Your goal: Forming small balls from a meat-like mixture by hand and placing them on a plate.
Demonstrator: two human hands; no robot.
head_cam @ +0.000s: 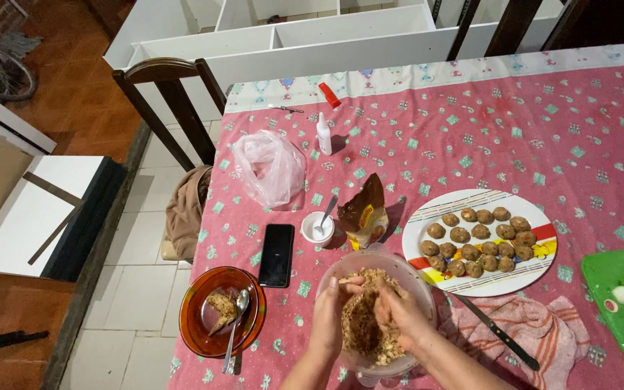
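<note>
Inside the clear bowl [417, 278], left hand [328, 312] and right hand [396, 312] grip crumbly brown mixture [361, 328]; coarse, grainy.

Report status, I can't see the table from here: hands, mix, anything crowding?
Both hands, left hand and right hand, in brown crumbly mixture inside clear plastic bowl. Black-handled knife close right.

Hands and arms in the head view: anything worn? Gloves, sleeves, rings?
Both bare. Left hand and right hand have no gloves, and no rings or watch show. Forearms are uncovered down to the frame edge, no sleeve in view. Bits of brown crumbly mix cling to the fingers.
</note>
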